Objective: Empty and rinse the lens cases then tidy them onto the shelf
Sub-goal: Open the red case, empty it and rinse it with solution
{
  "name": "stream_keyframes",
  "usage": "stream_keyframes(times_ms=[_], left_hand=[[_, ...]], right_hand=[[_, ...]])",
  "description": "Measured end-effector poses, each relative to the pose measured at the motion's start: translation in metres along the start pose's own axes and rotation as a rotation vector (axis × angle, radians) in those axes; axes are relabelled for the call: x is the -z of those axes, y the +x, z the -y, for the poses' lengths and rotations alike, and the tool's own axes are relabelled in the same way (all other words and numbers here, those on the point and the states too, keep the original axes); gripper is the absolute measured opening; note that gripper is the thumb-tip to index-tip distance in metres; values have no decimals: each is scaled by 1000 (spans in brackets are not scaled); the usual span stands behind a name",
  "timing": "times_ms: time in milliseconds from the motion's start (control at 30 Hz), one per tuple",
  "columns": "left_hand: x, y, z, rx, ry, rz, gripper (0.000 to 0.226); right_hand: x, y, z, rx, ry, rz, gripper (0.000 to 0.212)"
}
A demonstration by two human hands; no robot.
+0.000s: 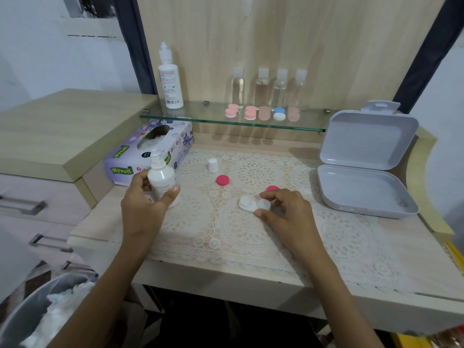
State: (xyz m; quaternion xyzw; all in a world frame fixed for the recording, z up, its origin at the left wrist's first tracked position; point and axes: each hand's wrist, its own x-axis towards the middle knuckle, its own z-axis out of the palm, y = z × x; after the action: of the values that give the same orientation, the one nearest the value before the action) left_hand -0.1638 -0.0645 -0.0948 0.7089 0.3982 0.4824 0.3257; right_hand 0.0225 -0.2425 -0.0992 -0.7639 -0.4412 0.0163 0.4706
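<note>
The open lens case (247, 203) lies on the desk (100, 218), pinched by fingers of the right hand (288, 212). The left hand (143, 204) grips a bottle (162, 177).

1. The right hand (286, 209) pinches the right well of the open white lens case (247, 203) on the lace mat (251, 234).
2. Left of the case, the left hand (143, 197) grips an uncapped white bottle (160, 178).
3. Behind and left of the case lies a pink lid (222, 180). A second pink lid (272, 188) sits just behind it.
4. Farther behind the case stands a white cap (213, 165).
5. Right of the case, a grey box (364, 187) lies open.
</note>
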Motion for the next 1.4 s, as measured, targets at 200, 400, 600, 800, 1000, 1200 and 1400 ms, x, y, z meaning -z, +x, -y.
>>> stream_keyframes(times_ms=[200, 400, 600, 800, 1000, 1200, 1400], left_hand=[[1, -1, 1, -14, -20, 14, 52], [1, -1, 2, -23, -42, 46, 54], [-2, -2, 3, -66, 19, 0, 57], [-1, -3, 4, -68, 24, -62, 77], [2, -21, -38, -577, 80, -128, 46], [-36, -15, -35, -484, 147, 383, 38], [-74, 4, -21, -411, 392, 455, 43]], right_hand=[[0, 0, -1, 6, -21, 0, 29], [0, 0, -1, 3, -25, 6, 28], [0, 0, -1, 5, -19, 5, 27], [0, 0, 0, -1, -29, 8, 28], [-1, 0, 0, -6, -51, 5, 28], [-1, 0, -1, -11, -20, 1, 26], [-1, 0, -3, 1, -28, 3, 26]])
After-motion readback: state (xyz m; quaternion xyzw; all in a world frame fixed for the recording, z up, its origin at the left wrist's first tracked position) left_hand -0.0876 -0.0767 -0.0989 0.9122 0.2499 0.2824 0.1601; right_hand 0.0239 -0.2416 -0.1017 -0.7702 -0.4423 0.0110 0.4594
